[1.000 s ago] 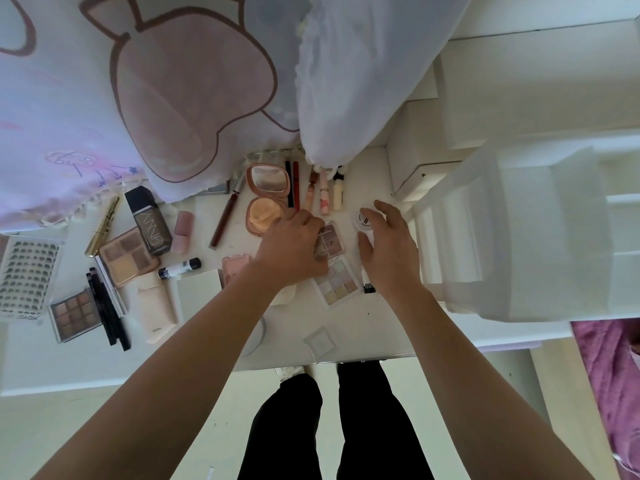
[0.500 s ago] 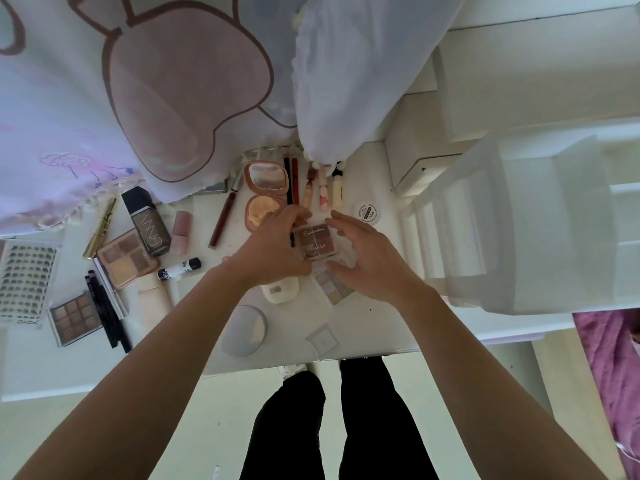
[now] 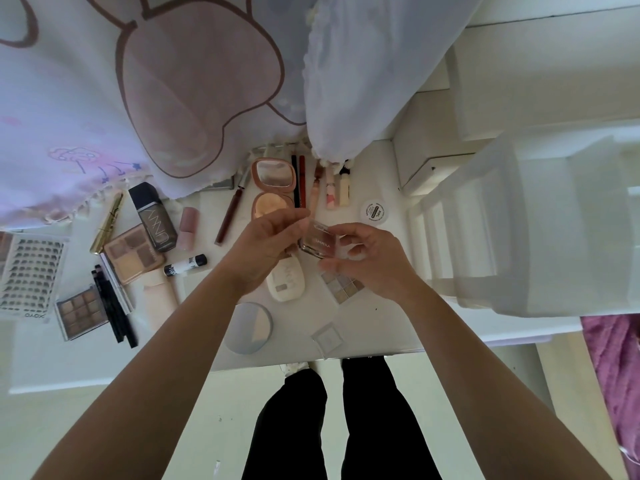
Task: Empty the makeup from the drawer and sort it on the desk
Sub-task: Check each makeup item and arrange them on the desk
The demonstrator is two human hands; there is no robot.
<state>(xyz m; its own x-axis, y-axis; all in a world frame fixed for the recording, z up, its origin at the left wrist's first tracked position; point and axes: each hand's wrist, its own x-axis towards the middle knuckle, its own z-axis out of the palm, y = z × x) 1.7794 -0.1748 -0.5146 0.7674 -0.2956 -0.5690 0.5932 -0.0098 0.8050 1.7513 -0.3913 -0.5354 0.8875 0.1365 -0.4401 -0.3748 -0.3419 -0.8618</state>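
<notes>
**poster_a:** ok so you've got the small clear palette (image 3: pixel 317 242) up off the worktop (image 3: pixel 374 320), held between both hands right in the middle. Your left hand (image 3: pixel 266 244) has its fingers (image 3: pixel 289 220) curled round the left edge. Your right hand (image 3: pixel 367 258) pinches the right edge with thumb and fingertips. So neither hand is loose, both are gripping that one case.

**poster_b:** yep, and it's tilted, lettered lid facing up at you. It's close to square, so I wouldn't fuss over a long axis. What matters imo is what's under it. The glitter palette (image 3: pixel 343 284) lies on the worktop just below your right hand, partly hidden by it. The white compact (image 3: pixel 285 280) sits just below your left.

**poster_a:** the brown ones are well off to your left though: the quad palette (image 3: pixel 133 254) and the nine-pan palette (image 3: pixel 81 308). If you sort it with those, your left hand is nearer, so I'd guess the right lets go and the left carries.

**poster_b:** or you go straight down beside the glitter one, and that's the right hand's job. Can't tell which from here. Either way, mind the round white jar (image 3: pixel 374 211) just beyond your right fingertips.
</notes>
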